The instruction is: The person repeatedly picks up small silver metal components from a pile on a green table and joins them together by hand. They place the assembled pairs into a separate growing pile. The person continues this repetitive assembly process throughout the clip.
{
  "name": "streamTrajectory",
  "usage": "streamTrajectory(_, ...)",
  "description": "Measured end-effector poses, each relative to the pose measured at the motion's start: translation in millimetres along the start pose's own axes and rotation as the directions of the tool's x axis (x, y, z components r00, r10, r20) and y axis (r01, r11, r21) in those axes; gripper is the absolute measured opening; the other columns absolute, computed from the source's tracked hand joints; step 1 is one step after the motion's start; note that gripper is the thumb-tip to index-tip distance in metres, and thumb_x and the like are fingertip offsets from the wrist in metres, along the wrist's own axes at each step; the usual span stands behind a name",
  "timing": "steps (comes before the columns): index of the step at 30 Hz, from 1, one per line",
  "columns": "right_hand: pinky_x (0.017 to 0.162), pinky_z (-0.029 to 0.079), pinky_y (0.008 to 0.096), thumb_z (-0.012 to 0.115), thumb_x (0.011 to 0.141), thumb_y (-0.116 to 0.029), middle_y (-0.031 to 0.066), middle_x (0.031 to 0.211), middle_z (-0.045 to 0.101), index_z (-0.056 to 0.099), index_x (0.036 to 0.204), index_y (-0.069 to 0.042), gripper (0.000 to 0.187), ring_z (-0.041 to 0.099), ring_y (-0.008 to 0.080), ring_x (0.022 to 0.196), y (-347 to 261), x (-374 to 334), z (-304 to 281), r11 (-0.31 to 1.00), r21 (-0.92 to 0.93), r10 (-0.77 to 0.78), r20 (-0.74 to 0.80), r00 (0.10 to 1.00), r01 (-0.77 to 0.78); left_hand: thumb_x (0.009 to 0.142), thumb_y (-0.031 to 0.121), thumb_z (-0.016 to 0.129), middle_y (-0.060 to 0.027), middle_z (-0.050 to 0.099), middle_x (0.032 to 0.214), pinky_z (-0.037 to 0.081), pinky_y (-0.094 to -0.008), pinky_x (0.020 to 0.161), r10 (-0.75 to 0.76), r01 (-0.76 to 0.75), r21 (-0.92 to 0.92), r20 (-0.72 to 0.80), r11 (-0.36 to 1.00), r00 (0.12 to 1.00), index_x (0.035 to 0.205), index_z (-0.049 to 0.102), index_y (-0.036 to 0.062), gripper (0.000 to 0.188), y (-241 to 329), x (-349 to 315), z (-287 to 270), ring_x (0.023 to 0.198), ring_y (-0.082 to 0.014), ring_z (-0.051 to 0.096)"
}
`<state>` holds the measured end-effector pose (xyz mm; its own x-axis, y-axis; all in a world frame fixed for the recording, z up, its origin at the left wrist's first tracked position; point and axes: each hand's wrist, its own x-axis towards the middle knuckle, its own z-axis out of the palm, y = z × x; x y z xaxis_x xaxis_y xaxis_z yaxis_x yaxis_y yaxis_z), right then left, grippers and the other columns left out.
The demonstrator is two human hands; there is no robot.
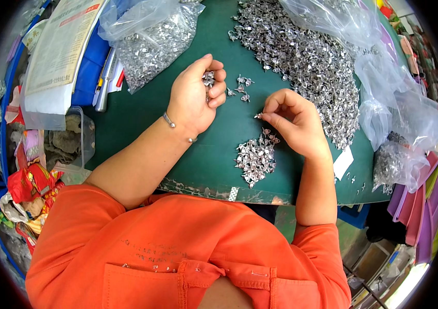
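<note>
Worn green tabletop [203, 149], metal parts heaped [301, 62], blue shelving [7, 77] left

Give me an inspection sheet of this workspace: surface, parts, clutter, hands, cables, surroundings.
Surface: green tabletop, worn along the front.
Job's things: large heap of small metal parts; smaller pile nearer the person; a few loose parts.
Clutter: filled clear bag, papers on a blue bin, white card.
Hands: left hand curled around several parts; right hand pinching one.
Cables: nothing seen.
Surroundings: red packets left, coloured strips right.
</note>
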<state>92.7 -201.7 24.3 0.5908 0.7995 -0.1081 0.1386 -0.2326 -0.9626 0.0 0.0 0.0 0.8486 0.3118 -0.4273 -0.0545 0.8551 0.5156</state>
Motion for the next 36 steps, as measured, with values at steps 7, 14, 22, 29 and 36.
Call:
streamTrajectory(7,0.068,0.051,0.0304,0.071,0.081,-0.002,0.0082,0.081,0.066,0.066,0.088,-0.001,0.009,0.064,0.0184,0.07,-8,10,11,0.928,-0.361,-0.162,-0.164,0.973,0.093,0.1,0.024,0.052,-0.0051,0.054,0.079,0.031,-0.0236,0.045,0.008,-0.008,-0.01,-0.016,1.0,1.0,0.093,0.056,0.0053,0.02,-2,-1,4,0.053,-0.0091,0.04)
streamTrajectory(14,0.07,0.052,0.0368,0.073,0.075,0.0,0.0103,0.084,0.068,0.067,0.088,-0.004,0.014,0.064,0.0288,0.08,2,21,19,0.739,-0.574,-0.439,-0.014,0.898,0.353,0.1,0.024,0.052,-0.0049,0.054,0.079,0.031,-0.0234,0.044,-0.003,0.002,-0.033,-0.027,0.999,1.0,0.093,0.056,0.0056,0.02,0,-1,3,0.053,-0.009,0.04)
streamTrajectory(22,0.07,0.054,0.0341,0.07,0.08,0.002,0.0115,0.086,0.069,0.069,0.094,-0.003,0.015,0.068,0.0266,0.077,-8,8,11,0.858,-0.456,-0.309,-0.092,0.947,0.235,0.1,0.022,0.052,-0.0046,0.053,0.08,0.03,-0.0236,0.044,0.019,-0.022,-0.052,-0.063,0.998,0.998,0.092,0.055,0.0059,0.018,4,0,4,0.052,-0.0088,0.039)
streamTrajectory(29,0.06,0.048,0.0309,0.079,0.073,-0.003,0.007,0.08,0.064,0.067,0.085,-0.002,0.017,0.061,0.0185,0.068,-17,7,-1,0.941,-0.313,-0.075,0.187,0.979,0.132,0.1,0.023,0.052,-0.0046,0.053,0.079,0.03,-0.0236,0.044,0.032,-0.036,-0.059,-0.058,0.998,0.998,0.092,0.054,0.0058,0.019,4,1,2,0.052,-0.0089,0.039)
streamTrajectory(36,0.077,0.051,0.038,0.067,0.078,0.004,0.0102,0.096,0.066,0.068,0.091,-0.003,0.015,0.062,0.0307,0.089,-9,36,29,0.658,-0.581,-0.555,0.056,0.83,0.479,0.1,0.023,0.051,-0.0045,0.053,0.079,0.03,-0.0235,0.044,0.035,-0.039,-0.048,-0.078,0.998,0.996,0.092,0.054,0.0059,0.02,1,1,4,0.052,-0.0089,0.039)
